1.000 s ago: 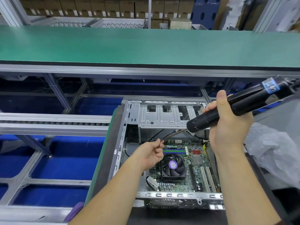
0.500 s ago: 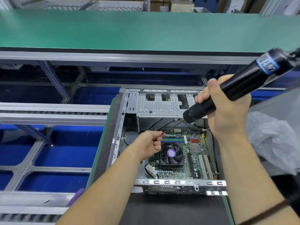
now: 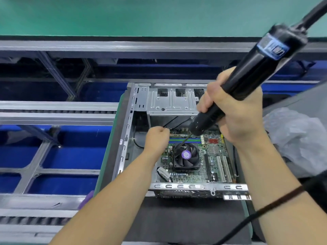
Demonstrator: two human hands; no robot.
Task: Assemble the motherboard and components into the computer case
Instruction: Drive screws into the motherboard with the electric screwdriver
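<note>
- Screwdriver [image 3: 247, 82] bit now lowered from beside left hand [image 3: 156, 137] onto cooler fan [image 3: 186, 156].
- Right hand [image 3: 231, 112] fingers wrapped round screwdriver barrel.
- Left fingers curled; contents unclear, above motherboard [image 3: 212, 156] edge.

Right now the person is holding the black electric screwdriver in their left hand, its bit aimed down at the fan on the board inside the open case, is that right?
Not quite. The head view shows the black electric screwdriver gripped in the right hand, not the left. The left hand is closed beside the bit. The rest holds: the bit points down at the fan inside the open case.
</note>
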